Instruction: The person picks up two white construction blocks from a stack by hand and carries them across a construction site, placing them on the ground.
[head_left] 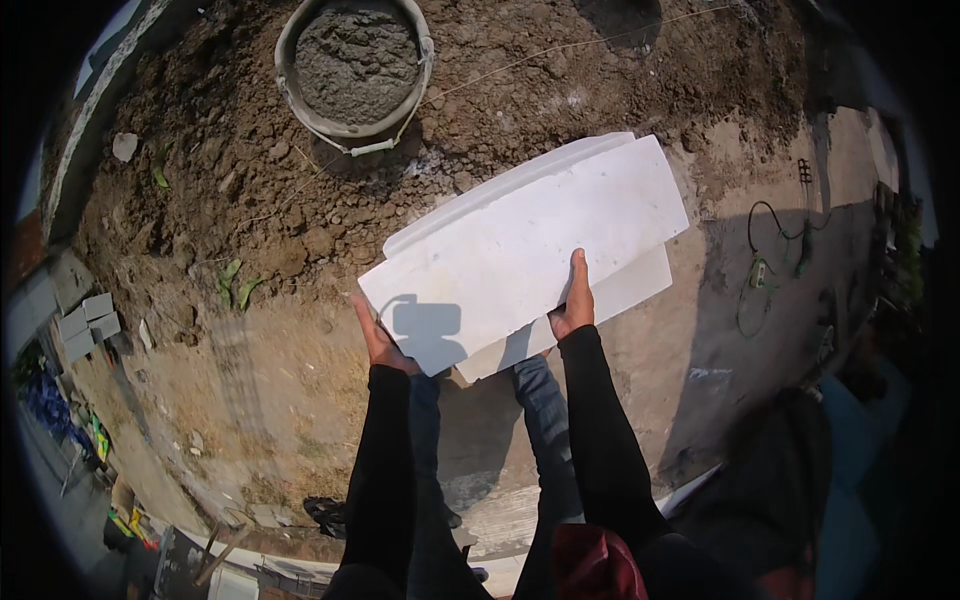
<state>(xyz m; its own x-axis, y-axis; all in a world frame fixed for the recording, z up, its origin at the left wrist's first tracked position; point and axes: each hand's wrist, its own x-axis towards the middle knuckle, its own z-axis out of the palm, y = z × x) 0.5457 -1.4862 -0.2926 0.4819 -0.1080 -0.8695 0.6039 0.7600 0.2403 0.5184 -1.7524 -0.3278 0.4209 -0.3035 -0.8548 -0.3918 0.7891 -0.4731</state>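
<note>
A long white block [530, 240], probably lightweight concrete, lies across the space in front of me, tilted with its right end farther away. Two more white slabs show beneath it, one along the far edge [480, 205] and one along the near edge [640, 282]. Gripping the left end of the top block is my left hand [380, 338], its fingers along the side. My right hand [574, 300] clasps the near edge, thumb laid over the top face and the other fingers mostly hidden underneath. The shadow of my head falls on the block's left part.
Beyond the block, a bucket [424, 75] of wet grey mortar [355, 65] stands on loose brown soil [220, 160]. A thin string [520, 65] crosses the soil. At right, a cable [752, 235] lies on the concrete. Several grey blocks [88, 325] sit far left.
</note>
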